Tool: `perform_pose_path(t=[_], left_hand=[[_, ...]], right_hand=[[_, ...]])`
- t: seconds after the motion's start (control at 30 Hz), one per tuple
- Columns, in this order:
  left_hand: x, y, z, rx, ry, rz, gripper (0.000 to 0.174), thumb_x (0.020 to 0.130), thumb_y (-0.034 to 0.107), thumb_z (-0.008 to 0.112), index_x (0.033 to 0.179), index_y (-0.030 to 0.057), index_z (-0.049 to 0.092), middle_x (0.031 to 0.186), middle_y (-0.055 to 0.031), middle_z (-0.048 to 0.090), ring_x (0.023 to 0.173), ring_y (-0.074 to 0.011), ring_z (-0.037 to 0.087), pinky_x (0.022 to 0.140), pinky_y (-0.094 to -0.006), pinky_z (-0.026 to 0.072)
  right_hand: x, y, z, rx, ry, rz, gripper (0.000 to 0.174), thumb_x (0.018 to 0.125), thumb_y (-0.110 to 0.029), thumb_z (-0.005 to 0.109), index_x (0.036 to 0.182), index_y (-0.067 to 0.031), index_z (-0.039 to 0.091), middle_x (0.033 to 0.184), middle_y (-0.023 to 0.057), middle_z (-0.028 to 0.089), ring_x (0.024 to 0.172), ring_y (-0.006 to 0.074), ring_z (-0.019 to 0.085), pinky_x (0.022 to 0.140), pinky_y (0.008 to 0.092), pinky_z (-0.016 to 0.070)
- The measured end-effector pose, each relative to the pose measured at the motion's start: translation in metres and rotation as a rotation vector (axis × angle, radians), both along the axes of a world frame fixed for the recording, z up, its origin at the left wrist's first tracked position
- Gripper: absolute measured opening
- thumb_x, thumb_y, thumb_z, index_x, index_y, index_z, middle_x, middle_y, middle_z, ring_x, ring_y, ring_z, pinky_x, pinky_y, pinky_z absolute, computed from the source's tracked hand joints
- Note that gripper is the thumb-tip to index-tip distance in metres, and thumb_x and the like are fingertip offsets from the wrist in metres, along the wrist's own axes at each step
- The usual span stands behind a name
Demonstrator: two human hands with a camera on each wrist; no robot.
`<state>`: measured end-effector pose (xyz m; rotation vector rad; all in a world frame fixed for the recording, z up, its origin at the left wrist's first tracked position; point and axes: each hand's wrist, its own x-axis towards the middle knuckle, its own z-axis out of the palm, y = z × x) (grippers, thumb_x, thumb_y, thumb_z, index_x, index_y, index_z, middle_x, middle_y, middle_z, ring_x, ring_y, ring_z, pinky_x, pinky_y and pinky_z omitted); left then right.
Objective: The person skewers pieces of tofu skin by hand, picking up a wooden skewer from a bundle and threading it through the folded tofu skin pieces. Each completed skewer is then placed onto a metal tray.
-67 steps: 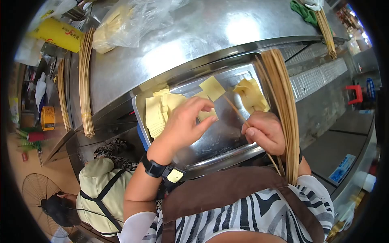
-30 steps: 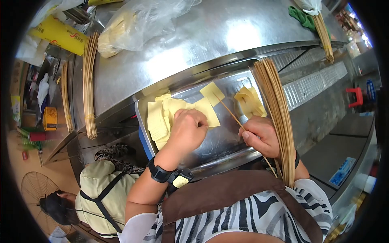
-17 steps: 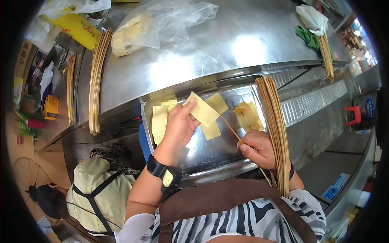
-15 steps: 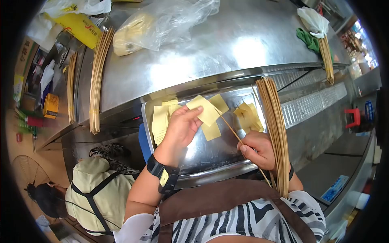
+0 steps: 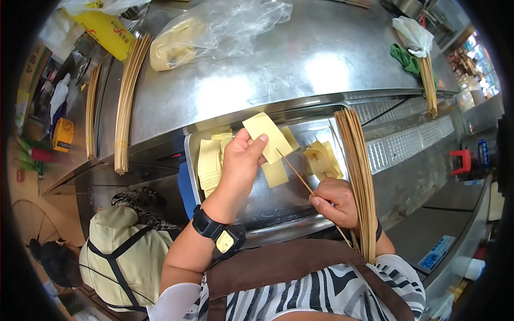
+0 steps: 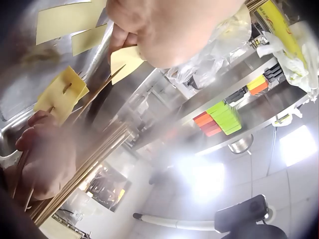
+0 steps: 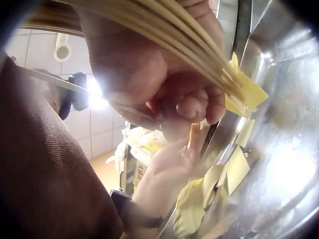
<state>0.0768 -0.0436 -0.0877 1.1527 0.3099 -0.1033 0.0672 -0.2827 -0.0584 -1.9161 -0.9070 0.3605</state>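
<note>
I have the left hand pinching a yellow sheet above the tray, nearer its far edge; the right hand grips a skewer, tip meeting that sheet. I see stacked sheets along the tray's left edge.

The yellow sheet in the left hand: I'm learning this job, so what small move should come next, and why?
Probably ease the skewer into the yellow sheet: the left hand pinches the sheet, the right hand grips the skewer, and its tip overlaps the sheet's near edge, though whether it has pierced is unclear.
</note>
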Motion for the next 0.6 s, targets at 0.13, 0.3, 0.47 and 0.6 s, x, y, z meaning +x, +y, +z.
perform_pose_path(t=[0.13,0.3,0.47,0.6], left_hand=[[0.000,-0.004,0.006,-0.024,-0.035,0.040,0.028,0.100,0.010,0.051,0.128,0.0019,0.051,0.115,-0.0109,0.067,0.099,-0.0176,0.068,0.088,-0.0341,0.0539],[-0.006,-0.005,0.016,0.091,-0.074,0.012,0.031,0.099,0.008,0.053,0.129,0.0006,0.049,0.117,-0.0107,0.066,0.099,-0.0163,0.067,0.087,-0.0317,0.0538],[-0.018,-0.022,0.012,0.096,-0.178,-0.036,0.036,0.098,0.005,0.054,0.133,-0.0004,0.046,0.119,-0.0114,0.065,0.100,-0.0155,0.066,0.086,-0.0302,0.0537],[-0.013,-0.026,0.011,0.009,-0.166,0.063,0.044,0.097,0.003,0.056,0.138,-0.0007,0.041,0.119,-0.0117,0.065,0.100,-0.0153,0.065,0.084,-0.0289,0.0536]], right_hand=[[0.000,0.000,-0.001,-0.007,0.008,0.002,0.026,0.090,-0.011,0.056,0.066,-0.0007,0.054,0.061,0.0135,0.049,0.059,0.0312,0.052,0.060,0.0417,0.0412],[0.001,0.000,-0.002,-0.003,0.018,-0.015,0.025,0.090,-0.012,0.057,0.067,-0.0009,0.055,0.060,0.0136,0.049,0.059,0.0316,0.052,0.060,0.0420,0.0418],[0.001,0.001,-0.003,0.013,0.033,-0.047,0.022,0.090,-0.012,0.057,0.071,-0.0006,0.057,0.062,0.0138,0.052,0.060,0.0320,0.054,0.061,0.0416,0.0431],[0.001,-0.001,-0.003,0.009,0.041,-0.066,0.022,0.090,-0.012,0.057,0.072,-0.0005,0.058,0.062,0.0140,0.053,0.061,0.0320,0.055,0.062,0.0416,0.0434]])
